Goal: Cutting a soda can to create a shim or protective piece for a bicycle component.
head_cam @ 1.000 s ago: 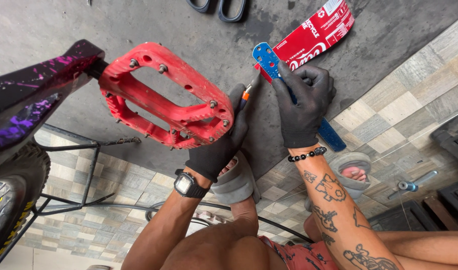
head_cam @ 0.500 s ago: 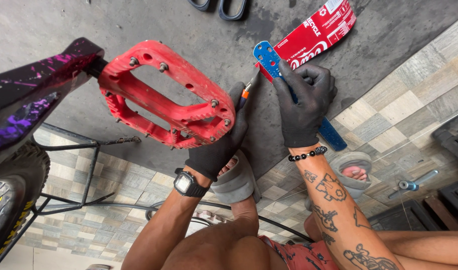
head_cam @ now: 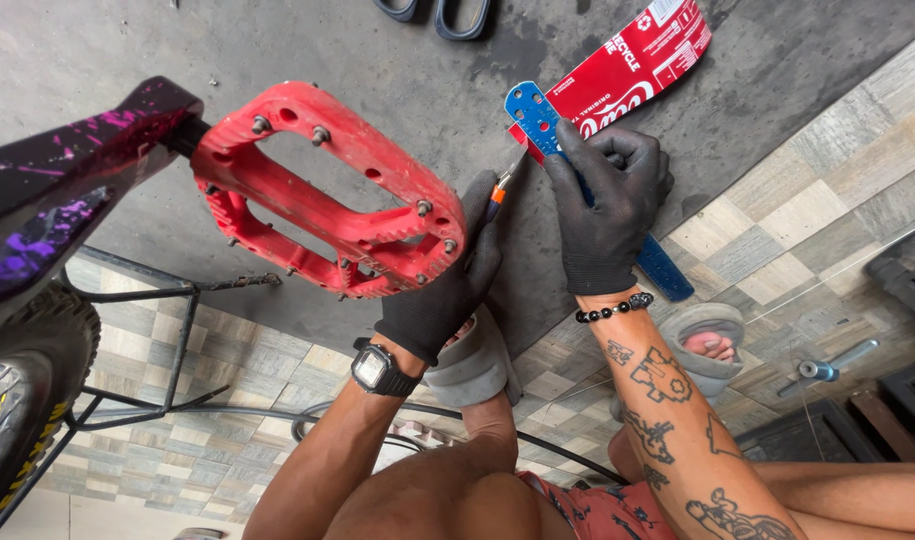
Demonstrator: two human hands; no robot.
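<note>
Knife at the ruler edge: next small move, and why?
Probably draw the knife along the ruler edge, across the red sheet. The right hand presses the blue ruler flat over the flattened red can sheet on the floor, and the left hand holds the orange-tipped knife with its tip right at the ruler's edge near the sheet's end.

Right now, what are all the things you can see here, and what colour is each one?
Bike pedal: one, red, left of centre, on a purple-splashed crank.
Ruler: one, blue, under the right hand.
Flattened can sheet: one, red, top, under the ruler.
Knife: one, orange, in the left hand.
Tyre: one, black, lower left.
Scissor handles: black, top edge.
Left hand: black glove, wristwatch.
Right hand: black glove, bead bracelet.
</note>
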